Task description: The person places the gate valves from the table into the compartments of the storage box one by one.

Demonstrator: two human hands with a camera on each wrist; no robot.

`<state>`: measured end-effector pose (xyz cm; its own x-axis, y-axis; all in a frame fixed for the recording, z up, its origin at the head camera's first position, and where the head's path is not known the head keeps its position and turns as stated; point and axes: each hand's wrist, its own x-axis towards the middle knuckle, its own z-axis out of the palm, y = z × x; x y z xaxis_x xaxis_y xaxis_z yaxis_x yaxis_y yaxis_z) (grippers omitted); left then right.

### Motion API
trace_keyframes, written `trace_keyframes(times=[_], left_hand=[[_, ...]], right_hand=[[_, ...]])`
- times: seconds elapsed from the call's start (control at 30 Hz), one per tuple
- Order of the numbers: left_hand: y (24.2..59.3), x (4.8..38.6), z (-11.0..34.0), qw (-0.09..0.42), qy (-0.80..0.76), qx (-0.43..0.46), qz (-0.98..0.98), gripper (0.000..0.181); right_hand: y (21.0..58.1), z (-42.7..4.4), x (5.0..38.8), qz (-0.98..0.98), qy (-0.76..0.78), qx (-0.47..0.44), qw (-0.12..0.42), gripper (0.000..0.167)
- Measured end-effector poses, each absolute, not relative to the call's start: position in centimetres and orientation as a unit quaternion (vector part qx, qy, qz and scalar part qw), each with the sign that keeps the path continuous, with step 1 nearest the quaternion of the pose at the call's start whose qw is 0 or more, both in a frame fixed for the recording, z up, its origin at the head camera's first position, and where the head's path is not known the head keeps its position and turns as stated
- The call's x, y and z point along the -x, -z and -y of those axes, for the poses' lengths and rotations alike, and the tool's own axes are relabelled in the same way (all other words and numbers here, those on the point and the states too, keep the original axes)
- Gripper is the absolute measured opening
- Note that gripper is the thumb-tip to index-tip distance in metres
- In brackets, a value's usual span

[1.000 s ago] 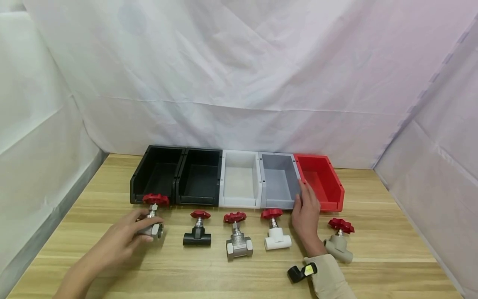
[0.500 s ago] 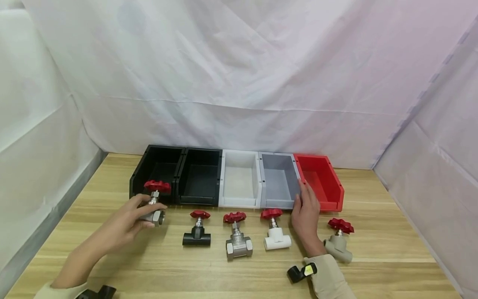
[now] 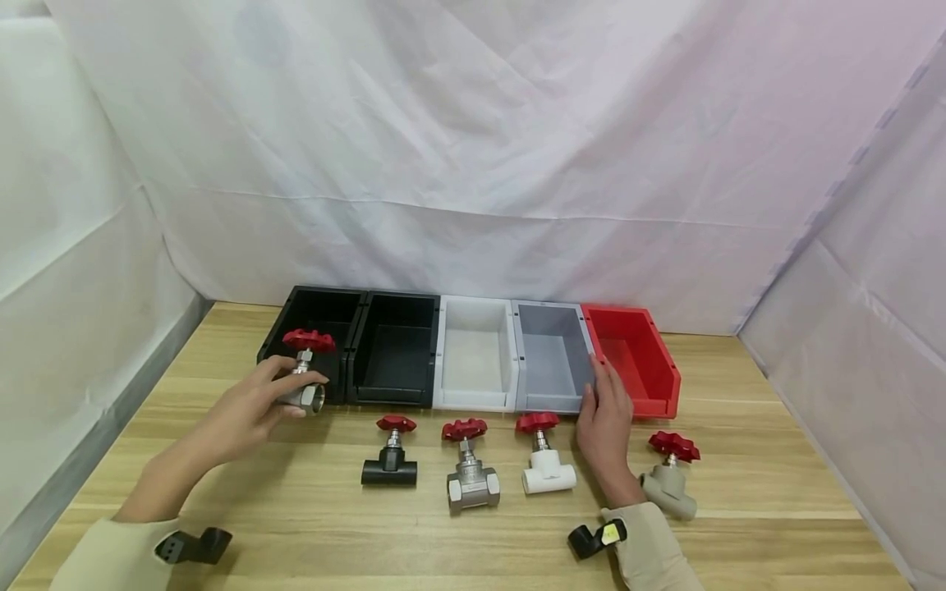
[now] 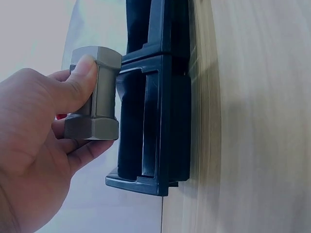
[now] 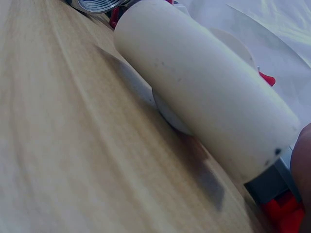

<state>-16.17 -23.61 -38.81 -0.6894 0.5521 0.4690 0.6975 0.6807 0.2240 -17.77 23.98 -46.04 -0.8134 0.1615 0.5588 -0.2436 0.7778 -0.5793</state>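
L hand grips part-hid valve, blk bin just beyond, room on table L; R hand, straight-fingered, at edge of gry bin.

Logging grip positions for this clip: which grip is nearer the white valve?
Right. The right grip is close beside the white valve, on its right; the left grip is well to its left, holding a metal valve near the leftmost bin.
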Motion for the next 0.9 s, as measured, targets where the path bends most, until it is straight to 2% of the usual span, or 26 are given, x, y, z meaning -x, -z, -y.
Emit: trace_keyframes(times=[0.4, 0.9], left_hand=[[38.7, 18.3, 23.8, 0.168, 0.191, 0.339, 0.906, 0.046], [38.7, 20.0, 23.5, 0.097, 0.182, 0.294, 0.933, 0.038]], right_hand=[[46.3, -24.1, 17.8, 0.893, -0.336, -0.022, 0.3, 0.054], [46.3, -24.1, 18.0, 0.892, -0.333, -0.024, 0.304, 0.056]])
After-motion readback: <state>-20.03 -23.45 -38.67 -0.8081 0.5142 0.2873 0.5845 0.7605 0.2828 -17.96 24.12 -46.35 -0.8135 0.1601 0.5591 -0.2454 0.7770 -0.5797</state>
